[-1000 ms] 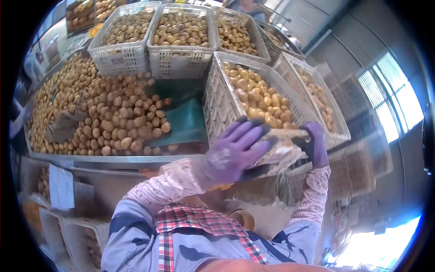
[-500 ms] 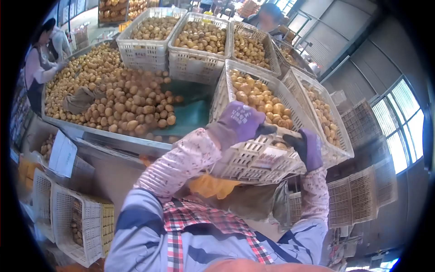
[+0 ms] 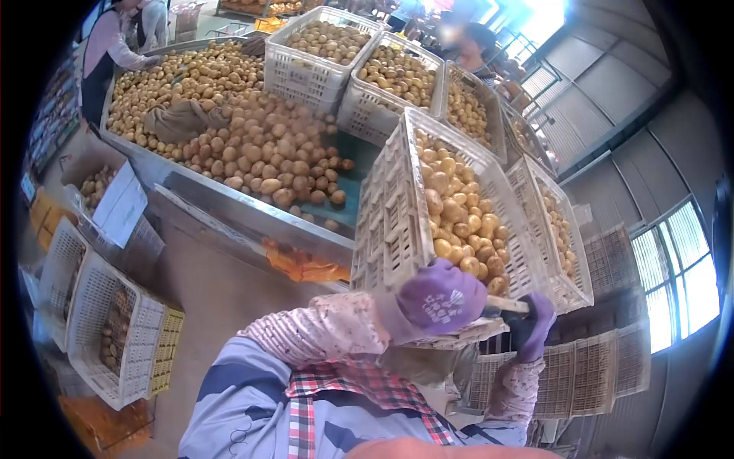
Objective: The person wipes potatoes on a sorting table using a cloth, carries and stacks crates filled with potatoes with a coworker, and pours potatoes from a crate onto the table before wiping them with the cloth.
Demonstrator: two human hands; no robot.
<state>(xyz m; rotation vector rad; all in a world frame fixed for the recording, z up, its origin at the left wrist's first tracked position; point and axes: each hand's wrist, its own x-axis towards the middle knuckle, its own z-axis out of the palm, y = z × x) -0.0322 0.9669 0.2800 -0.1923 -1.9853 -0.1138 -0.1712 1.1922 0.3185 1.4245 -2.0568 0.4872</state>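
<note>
A white slatted plastic crate (image 3: 391, 218) of potatoes (image 3: 461, 206) is in front of me, beside the sorting table's near right corner. My left hand (image 3: 442, 300), in a purple glove with white print, is closed on the crate's near rim. To its right, my right hand (image 3: 535, 325), in a purple and dark glove, grips the same end of the rim. The fingers of both hands are partly hidden. The crate sits at a slant in the view; what bears its underside is hidden.
A metal-edged table (image 3: 252, 223) holds loose potatoes (image 3: 267, 149) and a grey-brown cloth (image 3: 183, 121). More filled crates (image 3: 306, 75) line its back and right. Stacked crates (image 3: 126, 336) stand low left, others (image 3: 581, 367) low right. Co-workers (image 3: 115, 46) are beyond the table.
My hands and the near end of the crate have come lower in view, closer to my body. The whole view has also shifted. Both hands keep their hold on the rim.
</note>
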